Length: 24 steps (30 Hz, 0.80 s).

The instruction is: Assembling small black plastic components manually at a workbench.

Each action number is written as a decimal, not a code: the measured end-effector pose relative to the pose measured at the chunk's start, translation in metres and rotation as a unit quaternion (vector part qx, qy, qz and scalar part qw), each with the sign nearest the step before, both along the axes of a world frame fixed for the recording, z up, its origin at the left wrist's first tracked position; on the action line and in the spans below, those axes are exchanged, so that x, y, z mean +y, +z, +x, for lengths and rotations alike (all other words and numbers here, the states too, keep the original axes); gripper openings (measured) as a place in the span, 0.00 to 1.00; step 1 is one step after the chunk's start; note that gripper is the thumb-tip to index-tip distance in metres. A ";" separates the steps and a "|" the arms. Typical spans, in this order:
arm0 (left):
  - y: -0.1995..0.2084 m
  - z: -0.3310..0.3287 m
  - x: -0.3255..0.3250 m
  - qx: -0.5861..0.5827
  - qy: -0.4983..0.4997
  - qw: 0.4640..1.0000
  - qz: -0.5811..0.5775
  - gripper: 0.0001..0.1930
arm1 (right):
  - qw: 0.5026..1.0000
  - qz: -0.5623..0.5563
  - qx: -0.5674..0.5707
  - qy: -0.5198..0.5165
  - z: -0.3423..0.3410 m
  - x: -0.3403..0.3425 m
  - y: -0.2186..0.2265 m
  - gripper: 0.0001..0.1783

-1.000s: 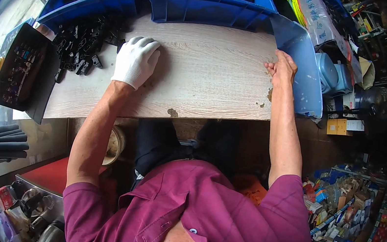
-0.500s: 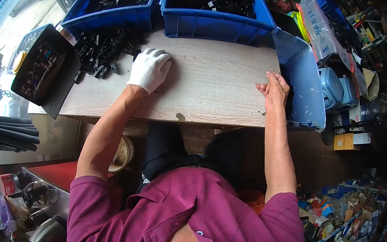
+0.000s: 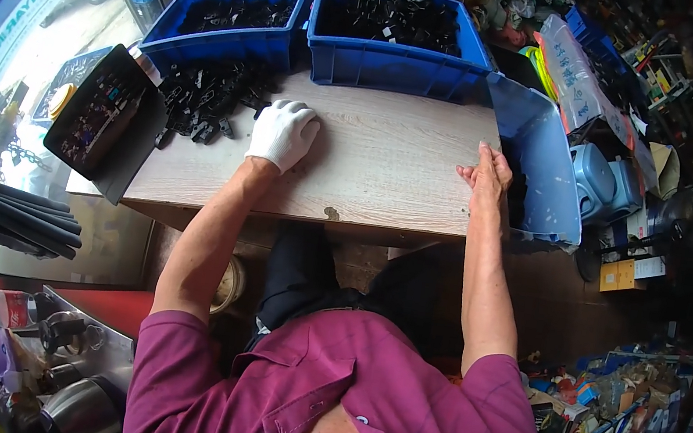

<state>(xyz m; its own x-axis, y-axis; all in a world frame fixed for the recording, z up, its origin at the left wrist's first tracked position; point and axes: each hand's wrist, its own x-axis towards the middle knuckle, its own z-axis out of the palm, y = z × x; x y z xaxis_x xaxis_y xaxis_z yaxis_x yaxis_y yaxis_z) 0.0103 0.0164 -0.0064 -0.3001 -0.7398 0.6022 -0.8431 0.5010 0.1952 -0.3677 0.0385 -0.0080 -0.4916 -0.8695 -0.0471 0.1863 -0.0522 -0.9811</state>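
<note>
My left hand (image 3: 283, 135), in a white knit glove, rests on the pale wooden table with its fingers curled down. Its fingertips are turned away, so whatever may be under them is hidden. Just left of it lies a loose heap of small black plastic parts (image 3: 204, 97). At the table's right edge, beside a pale blue translucent bin (image 3: 548, 170), is my bare right hand (image 3: 490, 181). Its fingers are partly stretched and apart, and nothing shows in them.
Two blue crates full of black parts, the left one (image 3: 172, 41) and the right one (image 3: 397, 75), stand along the far side of the table (image 3: 390, 161). A propped phone or tablet in a dark folding case (image 3: 99, 115) sits at the left. Crowded shelves (image 3: 611, 413) fill the lower right.
The whole view has shifted slightly, with the table lower in the picture. My right hand's fingers have straightened and spread somewhat. The gloved left hand stays beside the heap, fingers still curled.
</note>
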 end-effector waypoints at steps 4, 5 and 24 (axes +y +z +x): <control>0.001 0.000 0.003 0.002 -0.006 1.000 0.002 0.08 | 1.000 0.025 0.003 -0.004 0.001 0.000 0.005 0.17; 0.002 -0.001 0.004 0.003 -0.006 1.000 0.002 0.08 | 1.000 0.025 0.004 -0.004 0.001 0.001 0.007 0.17; 0.116 -0.058 -0.141 0.132 0.002 0.991 -0.008 0.31 | 0.993 -0.102 -0.048 0.037 0.013 -0.100 0.117 0.29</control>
<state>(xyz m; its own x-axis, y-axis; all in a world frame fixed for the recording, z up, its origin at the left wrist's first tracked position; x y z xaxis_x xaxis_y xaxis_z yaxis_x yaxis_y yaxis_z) -0.0477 -0.1247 0.1097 -0.1264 -0.7307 0.6709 -0.7658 0.5017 0.4022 -0.3543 -0.0616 0.1086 -0.4284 -0.8991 0.0897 0.2884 -0.2301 -0.9294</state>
